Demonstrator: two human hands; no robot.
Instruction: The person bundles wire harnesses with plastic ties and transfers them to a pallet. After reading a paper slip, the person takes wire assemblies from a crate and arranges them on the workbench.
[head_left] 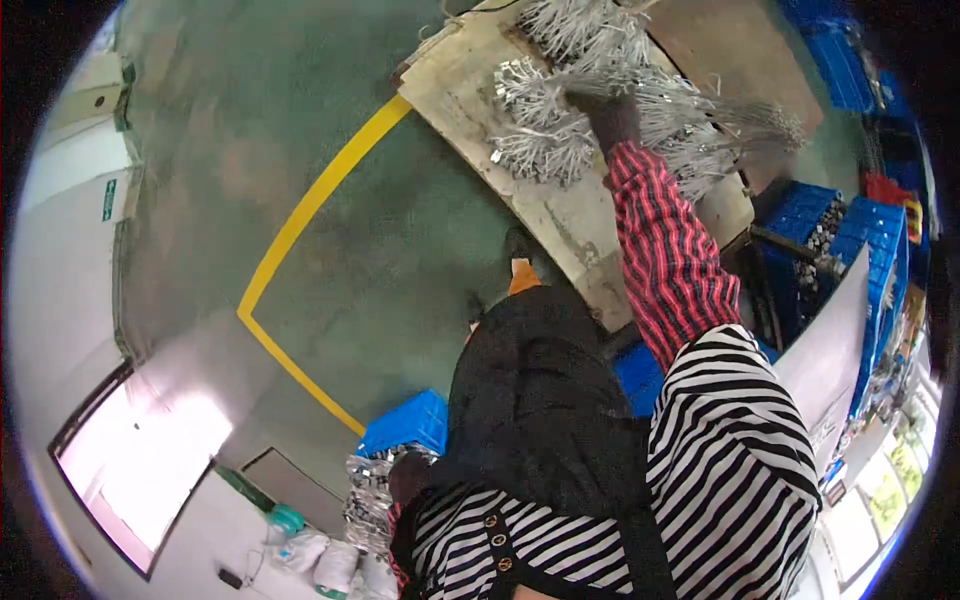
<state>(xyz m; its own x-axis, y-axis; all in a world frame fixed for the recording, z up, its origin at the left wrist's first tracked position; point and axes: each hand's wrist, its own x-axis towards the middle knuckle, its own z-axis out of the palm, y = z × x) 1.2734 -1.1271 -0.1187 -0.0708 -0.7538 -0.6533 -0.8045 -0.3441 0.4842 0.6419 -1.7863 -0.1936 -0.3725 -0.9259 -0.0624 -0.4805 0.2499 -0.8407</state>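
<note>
Across the tabletop (460, 75), bundles of thin pale strands (685, 105) are spread, some ended with small white tips (515, 80). Each bundle would probably be felt as light, springy and slippery (stray strands seem a likelier trouble than breakage), so it is best held around the middle, where the strands run closest together. Overlapping neighbours could be snagged. Just right of the tabletop, reach is limited by blue crates (870, 230); well apart to its lower left, another crate (405, 425) is seen, filled with silvery pieces (368, 490). Over the tabletop, the right hand (608, 112) is laid among the strands; its finger closure and any grip cannot be made out. Lower left of the tabletop, the left hand (408, 478) is half hidden, its state untellable.
</note>
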